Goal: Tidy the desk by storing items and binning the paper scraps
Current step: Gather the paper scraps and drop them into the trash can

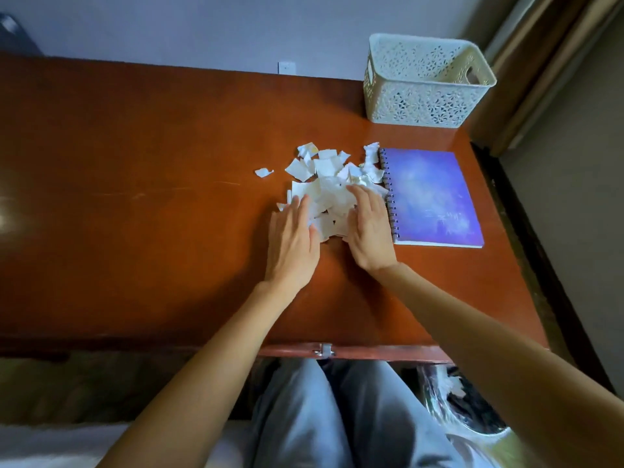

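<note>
We judge the gathering step is in hand: the left hand (292,244) and right hand (369,231), fingers straight and grasping nothing, press in from either side of the paper scraps (332,184) heaped mid-frame on the tabletop (135,197). Next the heap needs cupping and carrying over the near edge to what looks like a lined bin (462,400) at lower right, plus one stray scrap (264,172). Room lies open to the left; the purple notebook (430,197) touches the heap's right side, and the white basket (422,96) sits upper right.
</note>
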Available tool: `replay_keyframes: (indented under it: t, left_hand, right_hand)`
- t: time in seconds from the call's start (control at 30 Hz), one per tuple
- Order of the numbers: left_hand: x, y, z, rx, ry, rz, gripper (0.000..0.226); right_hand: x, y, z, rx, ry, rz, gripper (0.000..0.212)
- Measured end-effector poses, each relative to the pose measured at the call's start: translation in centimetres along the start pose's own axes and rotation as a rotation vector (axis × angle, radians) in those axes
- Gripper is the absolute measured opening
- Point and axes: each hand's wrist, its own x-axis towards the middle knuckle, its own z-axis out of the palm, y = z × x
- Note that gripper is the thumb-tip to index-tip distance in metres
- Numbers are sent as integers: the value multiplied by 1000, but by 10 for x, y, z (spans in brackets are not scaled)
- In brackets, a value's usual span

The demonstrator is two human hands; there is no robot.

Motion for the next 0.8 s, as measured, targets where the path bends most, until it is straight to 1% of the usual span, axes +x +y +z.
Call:
replay_keyframes:
  t: [0.07,0.13,0.2,0.27,0.37,0.47,0.57,0.63,0.73,0.77,0.8]
  left_hand:
    - [10,-3,-3,-16,107,-67,48]
    - [28,-9,-4,28,138,-136,49]
    - [46,-15,0,73,87,-208,52]
    - [60,-21,4,81,1,-280,56]
    - [75,-26,5,116,-94,-317,55]
    - [84,-20,1,123,-130,-248,48]
    - [76,-8,-4,24,-161,-161,36]
    - [67,-3,-9,-33,-151,-116,34]
    - [55,1,-18,-47,-89,-70,39]
    - [51,2,-21,-36,-89,-38,43]
    - [47,4,-24,-14,-125,-2,50]
  right_hand:
    - [2,2,-4,10,42,-12,45]
    - [6,3,-5,17,68,-1,43]
    - [11,2,-3,3,66,13,45]
    - [18,0,0,-20,35,42,48]
    - [26,-2,3,-65,-21,71,44]
    - [34,0,-2,-39,-66,65,45]
    - [37,8,-11,21,-98,65,46]
    - [35,16,-18,34,-118,70,48]
    - [29,29,-29,8,-210,102,50]
    - [28,31,-33,11,-257,113,52]
    - [27,33,-36,14,-314,121,55]
